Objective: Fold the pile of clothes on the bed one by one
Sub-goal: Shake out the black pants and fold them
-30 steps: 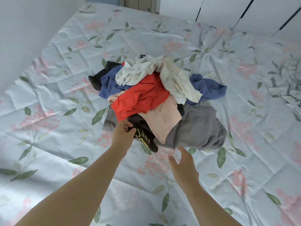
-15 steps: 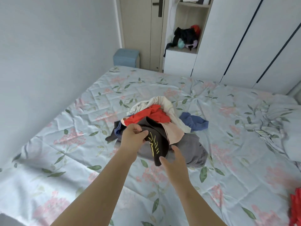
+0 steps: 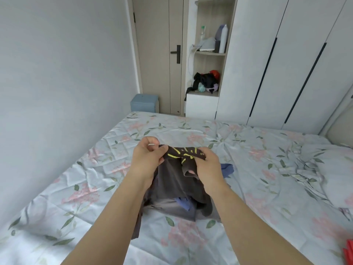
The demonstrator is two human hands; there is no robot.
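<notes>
In the head view, a dark garment [image 3: 177,178] with yellow markings is being held up above the bed [image 3: 257,153] by both hands. Its upper edge is being pinched at the left corner by the left hand [image 3: 148,159], with the thumb pressed onto the cloth and the fingers curled behind it. The other end is being gripped by the right hand [image 3: 208,165], so the printed band is being stretched between the two hands. The rest of the garment is hanging down below and between the wrists, in front of the pile of clothes [image 3: 168,209], which is being largely hidden by it. A grey piece of the pile is lying on the flowered bed cover beneath the held garment, and blue cloth [image 3: 227,168] is showing just right of the right hand. A red thing [image 3: 348,251] is being cut off by the lower right edge. A door [image 3: 162,54] and a white wardrobe [image 3: 286,64] are being seen beyond the bed.
</notes>
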